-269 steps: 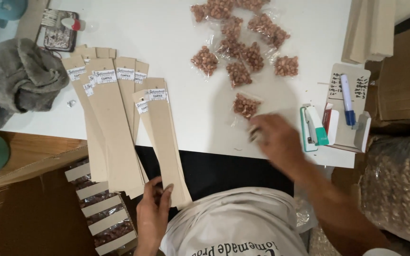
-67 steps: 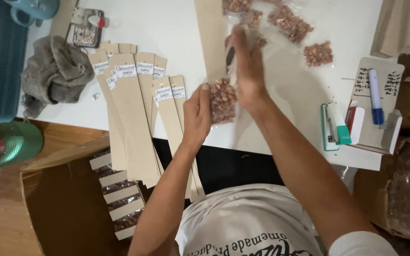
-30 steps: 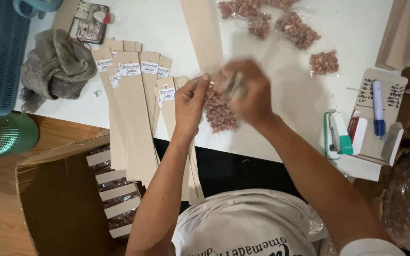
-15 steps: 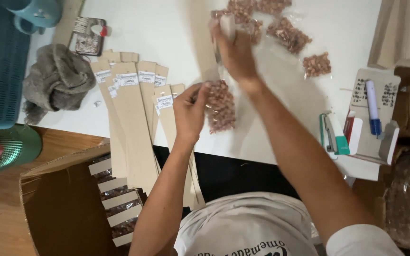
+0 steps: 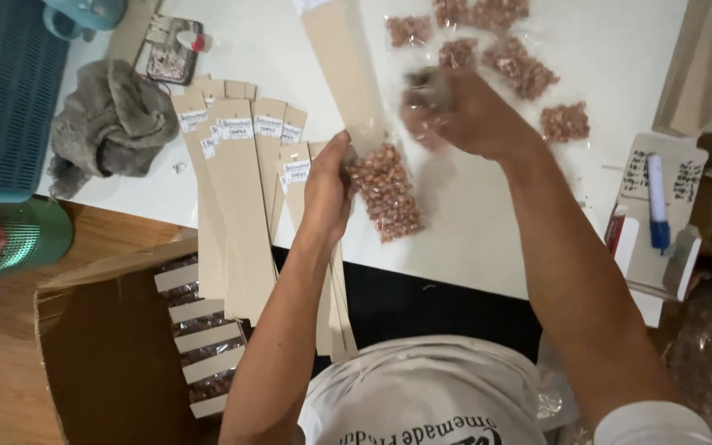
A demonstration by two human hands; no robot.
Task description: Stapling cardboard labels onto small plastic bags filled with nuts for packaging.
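Seen from above, a person works at a white worktop [image 5: 488, 239]. The left hand [image 5: 327, 185] pinches the top of a clear bag of peanuts [image 5: 385, 194] where it meets a long tan card strip [image 5: 344, 70]; its grip is clamped on that join. The right hand [image 5: 463, 119] hovers above, blurred, fingers closed round a small dark tool, perhaps a stapler. More peanut bags [image 5: 521, 70] lie beyond it. Labelled strips [image 5: 236, 198] fan out at left, beside a grey cloth [image 5: 109, 124]. A cardboard box [image 5: 117, 346] below holds finished strips. The step looks like fastening bag to strip; next, the tool must meet the pinched join squarely.
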